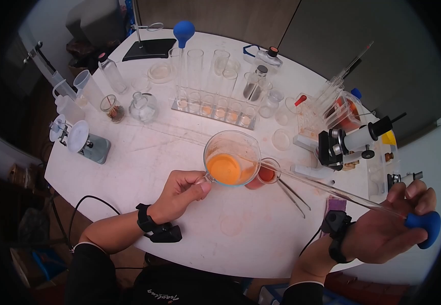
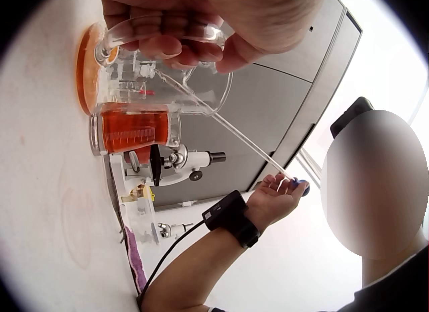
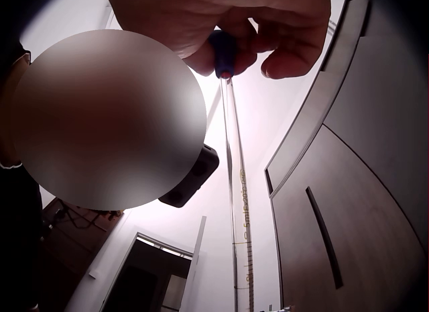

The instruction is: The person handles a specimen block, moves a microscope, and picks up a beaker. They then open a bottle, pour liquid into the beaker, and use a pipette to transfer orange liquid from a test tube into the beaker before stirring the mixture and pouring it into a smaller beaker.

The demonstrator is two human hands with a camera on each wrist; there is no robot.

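My left hand (image 1: 177, 195) grips the handle of a clear glass cup (image 1: 224, 168) with orange liquid in its bottom, standing low at the white tabletop. My right hand (image 1: 383, 236), raised at the right, holds the blue rubber bulb (image 1: 429, 229) of a long glass pipette (image 1: 347, 194). In the right wrist view, fingers and thumb close around that bulb (image 3: 224, 54), and markings show along the glass tube (image 3: 240, 211). The pipette slants down to the left, its lower end reaching into the cup. Right beside the cup stands a beaker of red liquid (image 2: 134, 127), partly overlapped by it.
Metal tweezers (image 1: 292, 197) lean at the red beaker. Behind is a rack (image 1: 215, 116) of test tubes with orange contents. A microscope (image 1: 345, 145) stands at the right, a balance scale (image 1: 91, 145) at the left. A round flask (image 1: 143, 108) and a jar (image 1: 112, 108) sit back left.
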